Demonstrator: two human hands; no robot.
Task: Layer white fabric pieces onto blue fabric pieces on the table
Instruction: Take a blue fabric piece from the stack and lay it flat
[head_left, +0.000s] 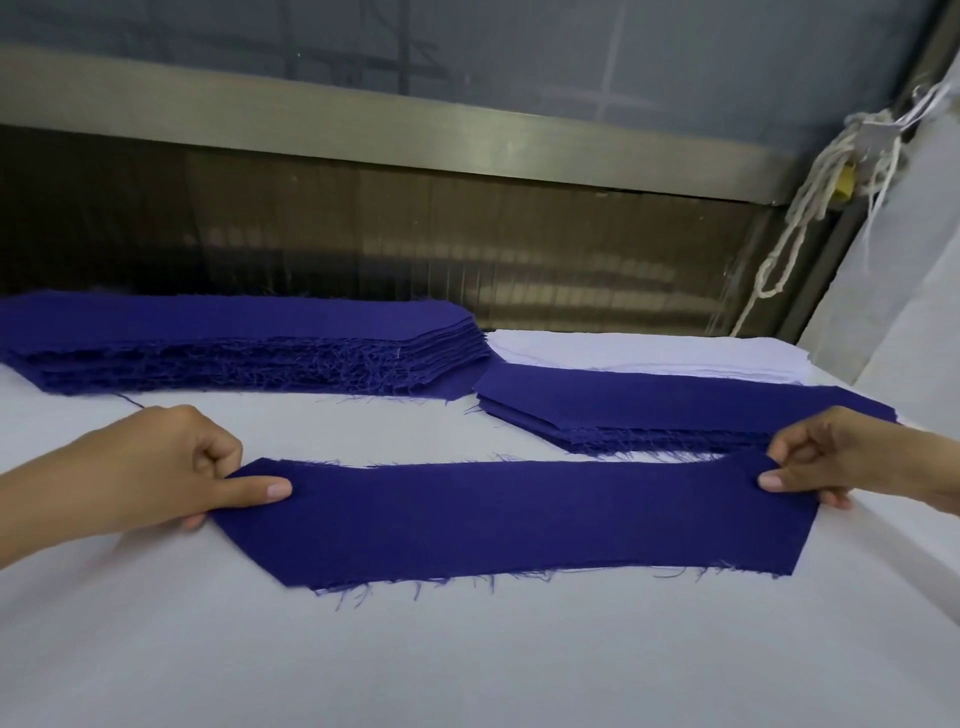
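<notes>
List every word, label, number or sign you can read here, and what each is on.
None can be read.
The blue piece, pinched by the left hand and the right hand, is plain; so are the tall blue stack, the low blue stack and the white stack.
The yellow object among the cords at far right is too small and blurred to show any print.

I'm in a garment workshop, by the look of it. My wide, cloth-covered worktop carries a tall blue stack of same-cut, fraying pieces, a lower blue stack and a pile of white pieces.
</notes>
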